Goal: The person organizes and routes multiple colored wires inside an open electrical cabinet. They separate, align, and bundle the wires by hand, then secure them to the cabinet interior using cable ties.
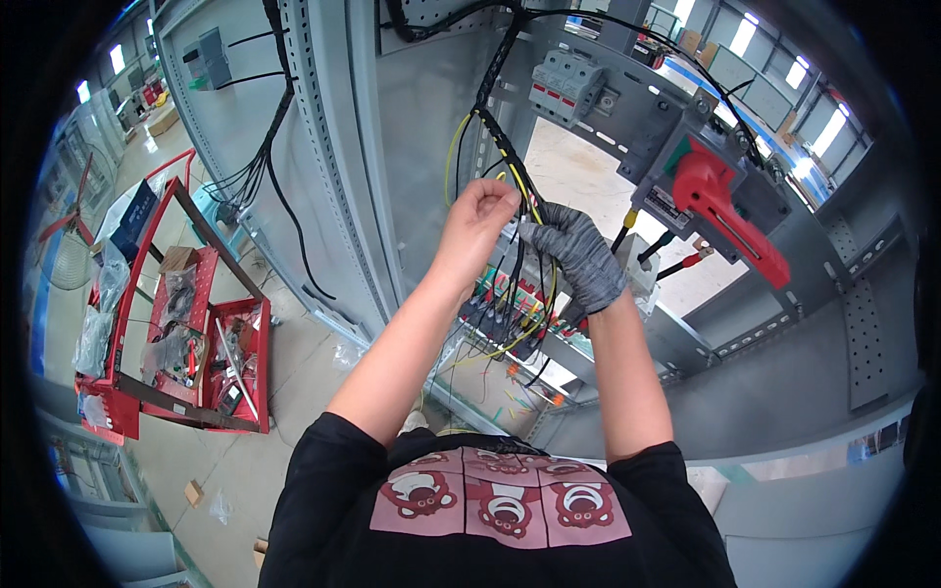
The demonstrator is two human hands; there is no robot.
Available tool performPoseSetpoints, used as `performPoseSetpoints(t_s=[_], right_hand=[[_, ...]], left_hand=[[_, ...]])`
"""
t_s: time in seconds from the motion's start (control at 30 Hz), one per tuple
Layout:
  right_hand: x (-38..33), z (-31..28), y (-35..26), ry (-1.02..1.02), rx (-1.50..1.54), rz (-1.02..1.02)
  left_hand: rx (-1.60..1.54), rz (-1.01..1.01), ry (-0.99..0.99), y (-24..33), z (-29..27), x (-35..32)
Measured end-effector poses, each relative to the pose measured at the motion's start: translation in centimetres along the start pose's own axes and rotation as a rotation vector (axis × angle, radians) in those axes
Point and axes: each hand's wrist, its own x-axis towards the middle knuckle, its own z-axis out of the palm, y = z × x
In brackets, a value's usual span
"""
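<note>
My left hand [477, 218] is bare and pinches closed on the black wire bundle [502, 137] that runs down inside the grey electrical cabinet [412, 118]. Just right of it, my right hand [578, 250] wears a grey knit glove and grips the same bundle of black and yellow wires. Below both hands the wires fan out to a row of terminal blocks [500, 314]. A yellow-green wire [453, 147] loops alongside the bundle.
A big red switch handle [720, 201] juts out at the right on a mounting rail. Grey breakers [569, 83] sit above it. A red tool cart [191, 333] with parts stands on the floor at the left. Wire scraps lie on the cabinet floor [515, 397].
</note>
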Motion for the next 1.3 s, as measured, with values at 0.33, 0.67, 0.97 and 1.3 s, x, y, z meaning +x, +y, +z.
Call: performPoseSetpoints(t_s=[0.33,0.67,0.97,1.3], right_hand=[[-0.8,0.3,-1.1,0.167,-0.042,0.043],[0.0,3.5,-1.5,0.254,-0.352,0.017],[-0.9,4.5,-2.2,0.253,-0.179,0.080],[1.1,7.5,-2.9,0.447,-0.274,-0.100]], left_hand=[[-0.139,-0.108,-0.144,0.5,-1.8,0.9],[-0.232,-0.179,-0.326,1.1,-3.8,2.5],[-0.025,0.125,-0.393,-0.9,-4.5,4.2],[0.415,0.333,-0.167,0.3,-4.3,3.5]])
